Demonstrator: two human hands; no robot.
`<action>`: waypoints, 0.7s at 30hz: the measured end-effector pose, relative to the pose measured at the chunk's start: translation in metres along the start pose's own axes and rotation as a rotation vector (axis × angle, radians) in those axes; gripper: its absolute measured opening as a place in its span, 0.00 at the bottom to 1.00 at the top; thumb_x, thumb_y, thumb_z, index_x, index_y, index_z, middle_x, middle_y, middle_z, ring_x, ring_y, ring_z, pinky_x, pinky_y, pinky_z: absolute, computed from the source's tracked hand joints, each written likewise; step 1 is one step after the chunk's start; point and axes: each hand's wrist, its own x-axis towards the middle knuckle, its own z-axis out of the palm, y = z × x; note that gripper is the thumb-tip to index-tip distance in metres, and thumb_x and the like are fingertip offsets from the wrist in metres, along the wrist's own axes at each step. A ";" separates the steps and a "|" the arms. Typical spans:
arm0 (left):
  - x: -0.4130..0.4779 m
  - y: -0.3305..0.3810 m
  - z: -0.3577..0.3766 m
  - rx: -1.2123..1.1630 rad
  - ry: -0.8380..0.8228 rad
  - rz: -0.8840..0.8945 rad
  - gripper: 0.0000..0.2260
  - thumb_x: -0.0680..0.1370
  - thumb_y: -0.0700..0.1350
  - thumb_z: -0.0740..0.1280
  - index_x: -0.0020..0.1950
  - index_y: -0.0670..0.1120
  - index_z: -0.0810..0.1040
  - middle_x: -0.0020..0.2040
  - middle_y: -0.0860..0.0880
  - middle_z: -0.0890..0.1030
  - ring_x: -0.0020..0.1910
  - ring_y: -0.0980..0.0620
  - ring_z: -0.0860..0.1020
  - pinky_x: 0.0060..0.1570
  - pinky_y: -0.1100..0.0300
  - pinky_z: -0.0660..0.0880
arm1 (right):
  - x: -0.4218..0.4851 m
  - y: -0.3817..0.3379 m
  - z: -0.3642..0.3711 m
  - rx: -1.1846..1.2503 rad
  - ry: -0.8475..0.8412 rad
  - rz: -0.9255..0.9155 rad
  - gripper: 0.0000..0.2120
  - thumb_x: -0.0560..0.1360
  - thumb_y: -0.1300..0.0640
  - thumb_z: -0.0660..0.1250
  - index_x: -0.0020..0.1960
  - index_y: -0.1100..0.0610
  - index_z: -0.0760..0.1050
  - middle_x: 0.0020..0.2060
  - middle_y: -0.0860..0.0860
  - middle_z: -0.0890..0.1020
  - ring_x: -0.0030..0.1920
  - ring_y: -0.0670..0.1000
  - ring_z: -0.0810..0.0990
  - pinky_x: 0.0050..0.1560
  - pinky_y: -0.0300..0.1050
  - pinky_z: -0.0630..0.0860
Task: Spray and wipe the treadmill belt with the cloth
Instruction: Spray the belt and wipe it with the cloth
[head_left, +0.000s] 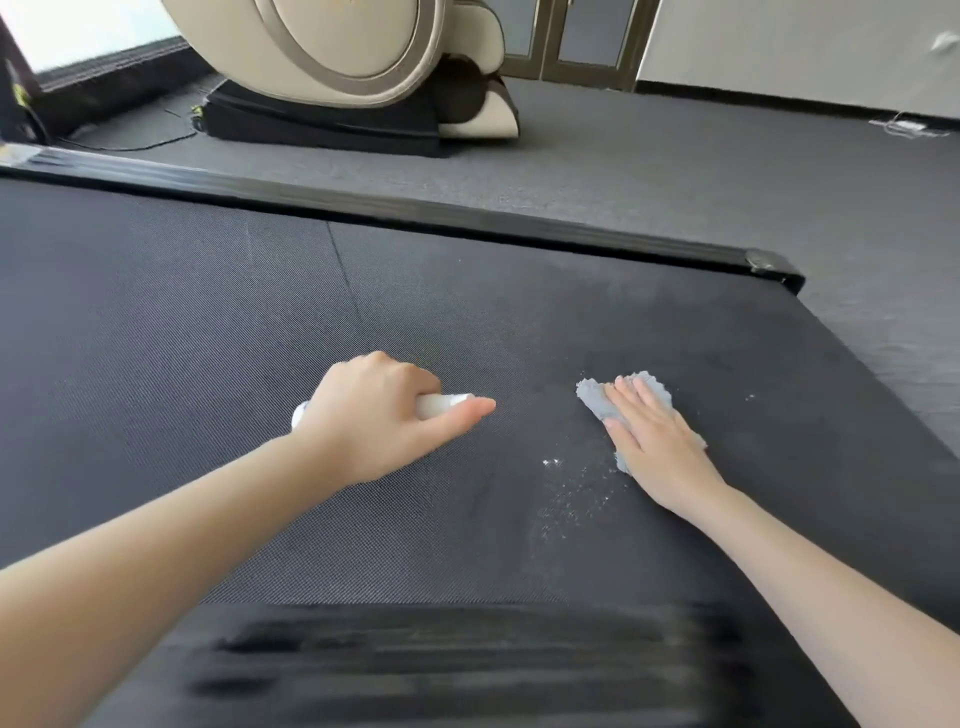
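Our right hand (655, 441) lay flat, palm down and fingers stretched out, pressing the grey cloth (597, 402) onto the treadmill belt (208, 364); the cloth showed crumpled past the fingertips on the far side and along both edges of the palm. Our left hand (382, 415) was curled around a small white spray bottle (441, 404), which lay nearly level just over the belt with its tip pointing right toward the cloth, the thumb stretched alongside it; whether the bottle touched the belt we could not tell. Between the two hands, nearer to us, a scatter of white droplets (571, 493) speckled the dark weave just left of our right wrist. The belt filled the near and middle ground, edged on the far side by a black side rail (467, 215). Beyond it grey carpet (675, 171) ran to the wall, and a cream massage chair (363, 62) stood at the far left
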 end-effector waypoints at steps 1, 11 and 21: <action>-0.002 0.006 0.004 0.014 -0.004 -0.008 0.35 0.66 0.77 0.43 0.28 0.46 0.64 0.24 0.51 0.69 0.27 0.53 0.69 0.30 0.58 0.64 | 0.002 0.005 0.000 -0.003 -0.002 -0.022 0.24 0.83 0.51 0.48 0.78 0.53 0.51 0.77 0.44 0.51 0.76 0.41 0.43 0.71 0.36 0.40; -0.010 0.043 0.010 0.098 -0.172 -0.102 0.38 0.62 0.79 0.42 0.30 0.44 0.65 0.25 0.51 0.69 0.27 0.51 0.69 0.30 0.57 0.63 | 0.019 0.035 -0.002 0.014 -0.006 -0.239 0.23 0.83 0.51 0.50 0.77 0.53 0.53 0.77 0.45 0.53 0.76 0.43 0.45 0.75 0.41 0.44; -0.024 0.060 0.016 0.244 -0.267 -0.065 0.33 0.63 0.75 0.41 0.28 0.46 0.65 0.24 0.51 0.68 0.25 0.54 0.67 0.28 0.59 0.60 | 0.019 0.046 0.002 0.059 0.048 -0.289 0.24 0.82 0.50 0.51 0.77 0.52 0.55 0.76 0.43 0.55 0.76 0.41 0.45 0.73 0.40 0.44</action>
